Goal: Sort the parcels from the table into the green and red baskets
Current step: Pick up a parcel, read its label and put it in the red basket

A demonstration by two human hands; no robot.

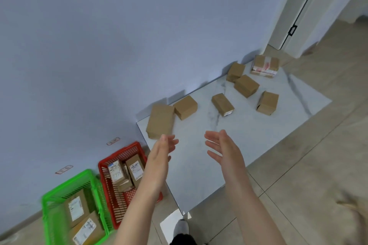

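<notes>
Several brown cardboard parcels lie on the white marble table [249, 135]. The nearest parcel [160, 121] sits at the table's left corner, just beyond my left hand [162, 152]. Another parcel [185, 107] lies right behind it, and one with a label [222, 104] lies mid-table. My right hand [223, 150] hovers over the table's near part. Both hands are open, palms facing each other, holding nothing. The red basket [111, 187] and the green basket [59, 199] stand on the floor to the left, each with parcels inside.
More parcels lie toward the table's far end: [246, 85], [267, 102], [235, 72] and a taped one [264, 65]. A blue-grey wall runs behind the table. A white door [298, 16] stands at the far right. My shoe [181, 227] is on the tiled floor.
</notes>
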